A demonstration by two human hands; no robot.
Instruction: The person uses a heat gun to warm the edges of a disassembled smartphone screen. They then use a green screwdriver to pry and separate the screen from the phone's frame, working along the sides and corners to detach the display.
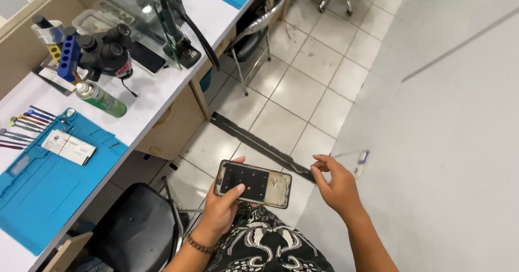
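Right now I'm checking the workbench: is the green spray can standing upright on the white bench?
No, the green spray can lies on its side on the white bench, beside the blue mat.

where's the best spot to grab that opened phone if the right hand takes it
Probably the free right short end of the phone, pinched across its long edges, coming in from the right. The left hand already wraps the left end, thumb on the exposed inner face, so only the right end is clear and nearest the right hand.
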